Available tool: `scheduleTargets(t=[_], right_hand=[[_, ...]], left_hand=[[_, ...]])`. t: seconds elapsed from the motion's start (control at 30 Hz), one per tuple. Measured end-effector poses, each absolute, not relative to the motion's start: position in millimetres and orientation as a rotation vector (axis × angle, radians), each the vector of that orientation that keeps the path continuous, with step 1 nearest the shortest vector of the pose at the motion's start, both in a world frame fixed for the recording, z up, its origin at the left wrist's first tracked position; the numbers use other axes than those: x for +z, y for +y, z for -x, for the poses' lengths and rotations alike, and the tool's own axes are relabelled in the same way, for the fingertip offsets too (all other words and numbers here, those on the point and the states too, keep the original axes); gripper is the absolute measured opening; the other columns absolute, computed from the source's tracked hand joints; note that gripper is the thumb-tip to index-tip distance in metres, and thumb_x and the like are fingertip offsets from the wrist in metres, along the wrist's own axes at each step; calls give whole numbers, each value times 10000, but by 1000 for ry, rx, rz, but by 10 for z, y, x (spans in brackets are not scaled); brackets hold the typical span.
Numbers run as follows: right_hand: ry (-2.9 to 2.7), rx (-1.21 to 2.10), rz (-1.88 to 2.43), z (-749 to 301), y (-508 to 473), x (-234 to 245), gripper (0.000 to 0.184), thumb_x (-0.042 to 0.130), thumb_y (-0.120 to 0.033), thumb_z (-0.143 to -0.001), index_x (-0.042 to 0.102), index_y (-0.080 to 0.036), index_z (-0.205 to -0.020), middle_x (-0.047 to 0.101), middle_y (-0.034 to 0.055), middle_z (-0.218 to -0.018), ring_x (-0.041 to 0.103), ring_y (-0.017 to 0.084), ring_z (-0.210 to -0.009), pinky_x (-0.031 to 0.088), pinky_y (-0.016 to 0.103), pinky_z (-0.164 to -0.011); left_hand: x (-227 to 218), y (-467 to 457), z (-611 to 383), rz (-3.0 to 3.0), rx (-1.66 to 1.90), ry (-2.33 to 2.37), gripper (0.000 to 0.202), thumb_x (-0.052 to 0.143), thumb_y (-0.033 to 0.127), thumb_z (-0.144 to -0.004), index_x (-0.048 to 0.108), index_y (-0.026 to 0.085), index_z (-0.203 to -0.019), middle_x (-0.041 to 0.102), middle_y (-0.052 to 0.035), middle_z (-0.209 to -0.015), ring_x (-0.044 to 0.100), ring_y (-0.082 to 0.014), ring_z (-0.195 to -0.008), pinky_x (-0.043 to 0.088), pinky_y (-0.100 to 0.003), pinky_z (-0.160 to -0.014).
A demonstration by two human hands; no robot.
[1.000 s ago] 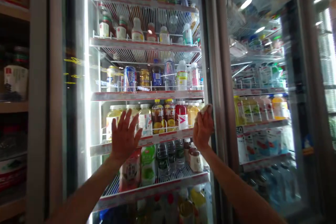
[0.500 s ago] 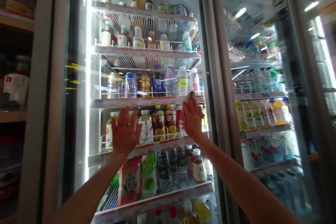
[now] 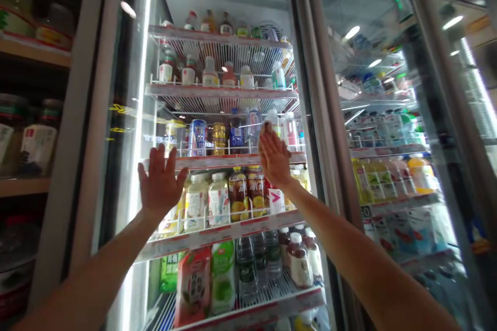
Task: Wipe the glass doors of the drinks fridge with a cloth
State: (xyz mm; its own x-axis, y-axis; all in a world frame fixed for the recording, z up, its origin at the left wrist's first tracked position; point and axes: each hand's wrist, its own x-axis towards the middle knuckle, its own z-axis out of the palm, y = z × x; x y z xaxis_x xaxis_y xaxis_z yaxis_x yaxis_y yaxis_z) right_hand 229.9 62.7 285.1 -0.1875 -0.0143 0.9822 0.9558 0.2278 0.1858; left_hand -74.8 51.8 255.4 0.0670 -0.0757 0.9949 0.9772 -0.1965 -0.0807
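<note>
Head view, both arms raised to the glass door (image 3: 128,114) of a lit drinks cooler.

Left hand (image 3: 160,182): palm flat on the pane, fingers spread and pointing up, thumb out to the right. It holds nothing. Just beyond the fingertips, behind the glass, runs a red-edged shelf rail (image 3: 217,161). Right of the thumb stand pale bottles (image 3: 207,199), upright, caps up.

Right hand (image 3: 274,158): fingers pressed together, pointing up and slightly left, laid against the glass. A small pale cloth (image 3: 267,126) shows at the fingertips, mostly hidden under them. Its shape and long axis cannot be told; only a bunched edge pokes out above the fingers. It sits on the pane, level with the row of cans and bottles (image 3: 217,137) that stands left of the fingertips inside the cooler.

Door: long axis vertical, closed or nearly so; the frame post (image 3: 310,114) lies right of the right hand's fingers. Beyond that post is a second glass door (image 3: 384,129) with more bottles behind it. Below both wrists, a lower shelf carries a red carton (image 3: 192,284) and a green bottle (image 3: 222,274), both upright.
</note>
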Motion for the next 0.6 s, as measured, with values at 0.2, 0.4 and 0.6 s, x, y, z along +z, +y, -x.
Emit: scheduleTargets(t=[0.2,0.4,0.6], right_hand=[[-1253,-978,996,-2743,634,3108,543,232,-311,-927,294,-93,-1420,279,180,-1486,220,296,-1386,247,565,-1078],[-1465,-1062,889,-2039,701,3323,511,235,-307,-927,313,-206,-1422,273,32,-1511,160,229,-1410,207,477,-1135],[-1760,-1215,789,-2007,570,3117,527,301,-288,-912,274,-248,-1436,242,3,-1524,166,210,-1411,211,464,-1138]], left_hand=[[2524,578,766,1352,-1364,-1001,600,296,466,-913,328,121,-1403,256,-180,-1492,176,-297,-1402,82,-544,-1115],[2529,553,756,1358,-1364,-1008,606,268,473,-915,335,113,-1398,257,-184,-1491,170,-295,-1404,79,-544,-1116],[2525,544,779,1382,-1340,-1030,610,270,476,-911,352,107,-1389,261,-192,-1487,175,-298,-1403,82,-546,-1113]])
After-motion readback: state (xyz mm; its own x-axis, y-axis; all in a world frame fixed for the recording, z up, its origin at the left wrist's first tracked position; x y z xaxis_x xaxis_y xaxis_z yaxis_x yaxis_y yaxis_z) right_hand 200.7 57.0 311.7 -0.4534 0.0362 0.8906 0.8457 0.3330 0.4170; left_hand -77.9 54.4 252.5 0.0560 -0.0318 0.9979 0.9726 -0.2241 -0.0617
